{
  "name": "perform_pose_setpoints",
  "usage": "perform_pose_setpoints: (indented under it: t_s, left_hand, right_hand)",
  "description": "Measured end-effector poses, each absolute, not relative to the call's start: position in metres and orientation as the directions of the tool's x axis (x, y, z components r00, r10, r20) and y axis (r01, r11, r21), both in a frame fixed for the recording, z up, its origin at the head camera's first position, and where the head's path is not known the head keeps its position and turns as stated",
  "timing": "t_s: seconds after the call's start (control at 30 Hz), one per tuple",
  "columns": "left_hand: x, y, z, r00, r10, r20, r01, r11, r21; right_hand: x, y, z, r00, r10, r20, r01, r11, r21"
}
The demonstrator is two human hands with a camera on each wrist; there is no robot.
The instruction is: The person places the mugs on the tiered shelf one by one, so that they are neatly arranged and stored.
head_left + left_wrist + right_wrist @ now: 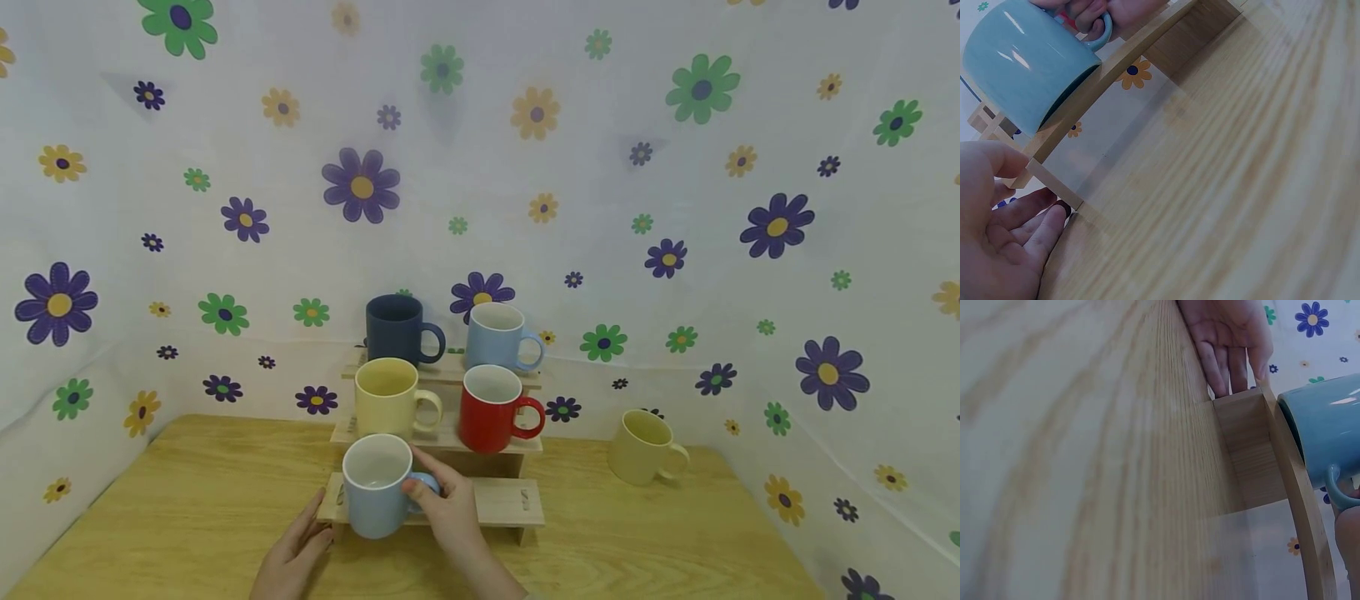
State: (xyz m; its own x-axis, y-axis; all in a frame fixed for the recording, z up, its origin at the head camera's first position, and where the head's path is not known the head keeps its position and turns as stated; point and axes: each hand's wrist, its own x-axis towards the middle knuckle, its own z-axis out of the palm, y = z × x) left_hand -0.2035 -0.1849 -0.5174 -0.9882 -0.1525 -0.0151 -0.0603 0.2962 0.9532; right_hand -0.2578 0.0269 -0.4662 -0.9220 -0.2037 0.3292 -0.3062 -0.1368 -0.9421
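Observation:
My right hand (455, 508) pinches the handle of a light blue mug (375, 510) between thumb and fingers. The mug stands upright over the left part of the lowest step of a wooden stepped rack (495, 504). Its base overlaps the step's front edge; whether it rests fully there I cannot tell. In the left wrist view, the mug (1022, 59) shows its dark underside. At the rack's left end is my left hand (294, 550), its fingers fairly straight against the wood. The right wrist view shows that left hand (1229, 337) at the rack's end piece.
On the middle step stand a pale yellow mug (384, 402) and a red mug (483, 417). The top step holds a navy mug (393, 329) and another light blue mug (491, 337). A second yellow mug (636, 450) stands on the wooden table (637, 533), right of the rack.

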Motion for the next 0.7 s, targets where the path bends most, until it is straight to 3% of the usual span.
perform_pose_setpoints:
  t_s: [0.23,0.53,0.7]
  left_hand:
    - [-0.205,-0.184,-0.518,-0.985,-0.163,-0.050,-0.098,0.302,0.948]
    - [-0.206,-0.185,-0.518,-0.988,-0.153,-0.035,-0.081,0.299,0.951]
    - [-0.206,-0.185,-0.518,-0.989,-0.143,-0.042,-0.081,0.279,0.957]
  right_hand:
    - [-0.248,0.030,-0.451,-0.917,-0.214,0.336,-0.325,-0.086,-0.942]
    - [-0.256,0.050,-0.463,-0.922,-0.295,0.251,-0.286,0.084,-0.954]
    - [-0.254,0.071,-0.462,-0.913,-0.328,0.242,-0.292,0.112,-0.950]
